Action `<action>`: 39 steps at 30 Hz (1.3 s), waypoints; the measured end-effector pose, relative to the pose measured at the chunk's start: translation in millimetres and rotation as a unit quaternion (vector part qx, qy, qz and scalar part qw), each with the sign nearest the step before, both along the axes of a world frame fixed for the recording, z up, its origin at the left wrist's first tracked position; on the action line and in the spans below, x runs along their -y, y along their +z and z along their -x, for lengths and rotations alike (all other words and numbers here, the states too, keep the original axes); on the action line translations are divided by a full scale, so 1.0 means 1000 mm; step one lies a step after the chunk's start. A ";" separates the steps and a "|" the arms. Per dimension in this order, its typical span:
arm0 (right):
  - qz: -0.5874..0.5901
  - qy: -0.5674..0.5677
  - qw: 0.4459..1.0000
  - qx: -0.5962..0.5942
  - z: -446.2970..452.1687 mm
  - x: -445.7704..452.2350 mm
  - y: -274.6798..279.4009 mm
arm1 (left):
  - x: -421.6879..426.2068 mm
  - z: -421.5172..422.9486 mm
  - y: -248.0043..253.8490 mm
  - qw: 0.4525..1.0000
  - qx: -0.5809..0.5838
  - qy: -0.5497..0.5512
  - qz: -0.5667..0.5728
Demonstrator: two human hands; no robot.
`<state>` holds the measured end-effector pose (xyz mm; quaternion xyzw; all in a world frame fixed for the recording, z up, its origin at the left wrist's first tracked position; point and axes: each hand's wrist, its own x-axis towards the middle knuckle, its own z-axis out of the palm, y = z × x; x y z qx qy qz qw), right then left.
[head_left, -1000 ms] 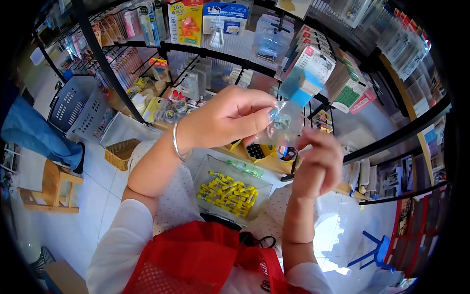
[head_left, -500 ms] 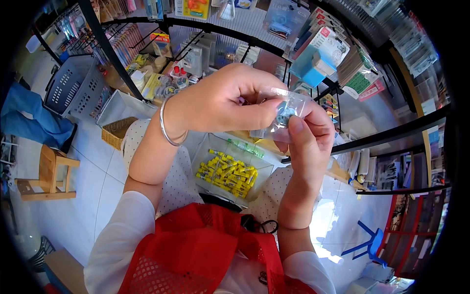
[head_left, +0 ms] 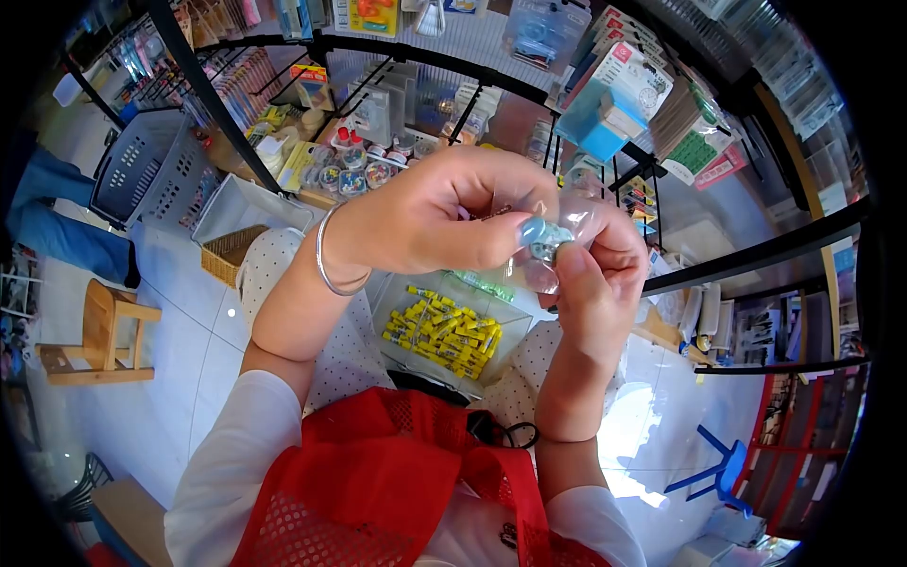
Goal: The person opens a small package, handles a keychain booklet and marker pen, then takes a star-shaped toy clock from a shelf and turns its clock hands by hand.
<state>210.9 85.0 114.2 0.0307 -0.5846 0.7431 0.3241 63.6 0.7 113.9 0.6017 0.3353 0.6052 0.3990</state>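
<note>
Between my two hands is a small clear plastic bag (head_left: 543, 274) with pale blue-green bits inside, too small to name. My left hand (head_left: 453, 213), with a silver bangle on its wrist, pinches the bag's left side between thumb and curled fingers. My right hand (head_left: 600, 269) grips the right side, its thumb pressed near the contents. Below both hands, a clear bin (head_left: 515, 345) on my lap holds many yellow tubes (head_left: 442, 331) with dark print. A green packet (head_left: 485, 284) lies at the bin's far side.
Black-framed shelves with hanging packets (head_left: 652, 85) and round jars (head_left: 352, 181) stand ahead. To the left are a grey basket (head_left: 151, 175), a wicker basket (head_left: 227, 253), a wooden stool (head_left: 99, 331) and a person's blue-clad leg (head_left: 71, 241). A blue stool (head_left: 723, 468) is at right.
Both hands have lowered slightly, and the bag is now bunched and creased between my fingers. At left, the other person's leg has shifted.
</note>
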 end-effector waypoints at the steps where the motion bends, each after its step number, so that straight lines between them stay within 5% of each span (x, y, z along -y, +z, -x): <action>1: 0.003 0.009 1.000 -0.004 0.000 0.000 0.000 | 0.000 -0.001 0.001 1.000 0.011 -0.004 0.001; 4: -0.013 0.006 1.000 -0.013 0.001 -0.002 -0.001 | 0.002 0.003 0.002 1.000 -0.004 -0.022 0.007; 7: -0.116 -0.107 0.987 0.013 0.000 -0.007 0.003 | 0.006 0.004 0.007 0.982 -0.125 0.136 -0.022; 9: -0.305 -0.233 0.922 -0.045 0.004 -0.024 0.002 | 0.000 0.008 0.009 0.884 -0.306 0.297 -0.189; 11: -0.404 -0.334 0.847 -0.089 0.006 -0.029 0.001 | -0.004 0.012 0.004 0.726 -0.434 0.423 -0.326; 17: -0.535 -0.359 0.734 -0.213 0.001 -0.034 0.005 | 0.016 0.000 0.001 0.599 -0.516 0.445 -0.421; 23: -0.554 -0.360 0.709 -0.246 -0.004 -0.029 0.000 | 0.035 -0.015 -0.011 0.671 -0.484 0.461 -0.321; 36: -0.570 -0.367 0.694 -0.242 -0.007 -0.027 -0.004 | 0.039 -0.017 -0.010 0.615 -0.544 0.472 -0.320; 39: -0.571 -0.389 0.690 -0.217 -0.012 -0.019 -0.004 | 0.030 -0.013 -0.006 0.626 -0.486 0.478 -0.379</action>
